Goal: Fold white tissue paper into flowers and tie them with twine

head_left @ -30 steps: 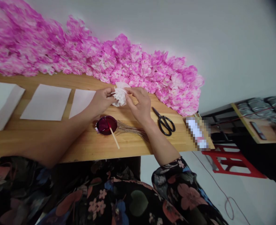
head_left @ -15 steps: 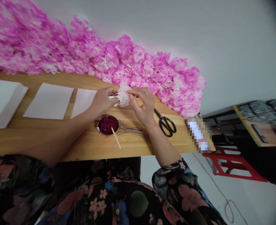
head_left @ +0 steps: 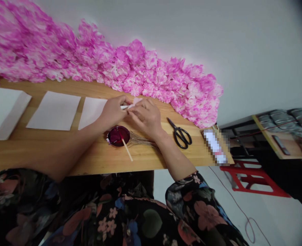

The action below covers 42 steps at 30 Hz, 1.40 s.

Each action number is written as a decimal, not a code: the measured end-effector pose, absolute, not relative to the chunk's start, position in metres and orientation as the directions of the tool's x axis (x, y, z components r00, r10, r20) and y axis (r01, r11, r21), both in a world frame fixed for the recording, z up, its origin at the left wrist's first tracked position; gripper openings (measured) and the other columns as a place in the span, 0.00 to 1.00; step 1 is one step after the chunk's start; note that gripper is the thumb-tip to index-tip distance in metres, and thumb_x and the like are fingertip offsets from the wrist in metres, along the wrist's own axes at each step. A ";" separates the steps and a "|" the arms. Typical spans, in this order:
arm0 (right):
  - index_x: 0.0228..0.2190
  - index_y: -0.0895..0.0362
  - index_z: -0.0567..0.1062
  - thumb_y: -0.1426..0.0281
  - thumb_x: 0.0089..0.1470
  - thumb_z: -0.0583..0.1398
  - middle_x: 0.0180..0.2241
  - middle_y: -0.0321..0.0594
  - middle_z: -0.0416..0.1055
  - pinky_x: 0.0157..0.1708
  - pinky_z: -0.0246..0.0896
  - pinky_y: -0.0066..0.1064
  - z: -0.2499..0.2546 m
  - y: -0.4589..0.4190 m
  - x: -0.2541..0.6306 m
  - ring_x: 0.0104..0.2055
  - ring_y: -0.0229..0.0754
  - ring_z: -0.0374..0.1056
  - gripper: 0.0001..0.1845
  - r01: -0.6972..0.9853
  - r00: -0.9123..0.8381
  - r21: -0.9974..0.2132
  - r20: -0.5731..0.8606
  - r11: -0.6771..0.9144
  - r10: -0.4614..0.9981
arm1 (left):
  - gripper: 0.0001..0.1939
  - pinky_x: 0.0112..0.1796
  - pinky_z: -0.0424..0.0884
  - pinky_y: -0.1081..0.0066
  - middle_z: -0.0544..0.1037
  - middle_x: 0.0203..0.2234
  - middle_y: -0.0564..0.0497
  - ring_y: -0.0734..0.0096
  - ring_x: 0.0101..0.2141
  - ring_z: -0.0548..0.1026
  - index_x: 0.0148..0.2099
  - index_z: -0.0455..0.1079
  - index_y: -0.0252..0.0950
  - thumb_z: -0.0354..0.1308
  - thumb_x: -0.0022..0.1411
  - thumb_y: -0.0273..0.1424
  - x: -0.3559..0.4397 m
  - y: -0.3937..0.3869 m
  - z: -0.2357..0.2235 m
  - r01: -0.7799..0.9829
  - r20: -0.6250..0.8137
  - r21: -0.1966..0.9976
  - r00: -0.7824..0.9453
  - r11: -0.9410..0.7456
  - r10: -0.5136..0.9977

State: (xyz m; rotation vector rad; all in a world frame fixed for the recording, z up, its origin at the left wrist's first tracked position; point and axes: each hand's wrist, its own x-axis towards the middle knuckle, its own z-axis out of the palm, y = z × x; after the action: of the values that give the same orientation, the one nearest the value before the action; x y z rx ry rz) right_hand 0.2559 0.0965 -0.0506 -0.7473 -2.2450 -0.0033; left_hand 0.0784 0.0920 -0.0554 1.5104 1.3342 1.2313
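My left hand (head_left: 117, 110) is closed on a bunch of folded white tissue paper (head_left: 137, 101), whose pale tip shows above the fingers. Pinching the same paper from the other side, my right hand (head_left: 147, 117) covers most of it. Just below the hands stands a small bowl of dark red-purple liquid (head_left: 118, 136), with a wooden stick (head_left: 127, 150) leaning out over its rim. A bundle of thin brown strands (head_left: 144, 140) lies beside the bowl, partly under my right wrist. Black-handled scissors (head_left: 180, 134) rest to the right of my right forearm.
White paper sheets (head_left: 53, 111) and a thicker white stack (head_left: 2, 114) lie on the left of the wooden table (head_left: 94, 160). Pink paper flowers (head_left: 140, 68) line the back along the wall. On the right are a red stool (head_left: 255, 179) and part of another person.
My right hand has moved left and closed in over the white tissue paper, hiding its fanned folds. My left hand stays nearly in place. The view has shifted slightly.
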 end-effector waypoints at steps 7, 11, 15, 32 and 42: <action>0.37 0.52 0.80 0.60 0.71 0.56 0.33 0.38 0.76 0.42 0.67 0.40 -0.037 0.101 0.275 0.38 0.42 0.71 0.15 0.562 -0.261 -0.353 0.783 0.748 0.565 | 0.09 0.41 0.73 0.68 0.80 0.31 0.52 0.64 0.36 0.77 0.34 0.73 0.37 0.63 0.46 0.24 0.076 0.099 -0.060 0.024 0.131 0.991 0.000 -0.131 0.991; 0.39 0.52 0.80 0.59 0.71 0.56 0.34 0.38 0.77 0.42 0.68 0.38 -0.038 0.109 0.282 0.39 0.41 0.71 0.15 0.602 -0.179 -0.387 0.787 0.698 0.591 | 0.11 0.39 0.75 0.69 0.81 0.31 0.51 0.65 0.36 0.78 0.35 0.72 0.36 0.66 0.46 0.27 0.078 0.098 -0.062 -0.039 0.108 0.993 0.029 -0.107 0.994; 0.45 0.50 0.81 0.56 0.70 0.58 0.41 0.41 0.79 0.49 0.68 0.42 -0.040 0.110 0.283 0.46 0.45 0.72 0.15 0.600 -0.261 -0.369 0.748 0.710 0.610 | 0.14 0.42 0.76 0.68 0.82 0.33 0.51 0.65 0.37 0.79 0.35 0.71 0.36 0.69 0.45 0.31 0.079 0.098 -0.063 -0.002 0.113 0.994 0.027 -0.113 0.993; 0.42 0.50 0.82 0.65 0.72 0.56 0.38 0.39 0.76 0.45 0.59 0.39 -0.048 0.097 0.262 0.43 0.43 0.67 0.13 0.514 -0.617 -0.157 0.615 0.844 0.490 | 0.12 0.42 0.71 0.69 0.81 0.33 0.51 0.66 0.36 0.77 0.37 0.74 0.36 0.71 0.50 0.30 0.077 0.096 -0.067 0.030 0.163 0.986 0.051 -0.165 0.985; 0.47 0.48 0.81 0.56 0.69 0.58 0.42 0.40 0.78 0.48 0.70 0.43 -0.033 0.102 0.284 0.46 0.44 0.72 0.15 0.338 -0.216 -0.579 0.719 0.742 0.660 | 0.13 0.42 0.72 0.68 0.84 0.36 0.49 0.68 0.36 0.77 0.40 0.77 0.35 0.71 0.52 0.34 0.075 0.096 -0.064 -0.110 0.141 0.984 0.029 -0.137 0.990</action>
State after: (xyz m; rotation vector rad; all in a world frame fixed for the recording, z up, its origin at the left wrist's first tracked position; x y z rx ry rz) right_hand 0.2837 0.1016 -0.0326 -0.7774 -1.8234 0.3591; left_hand 0.0754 0.0961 -0.0639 1.2461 1.0324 1.3323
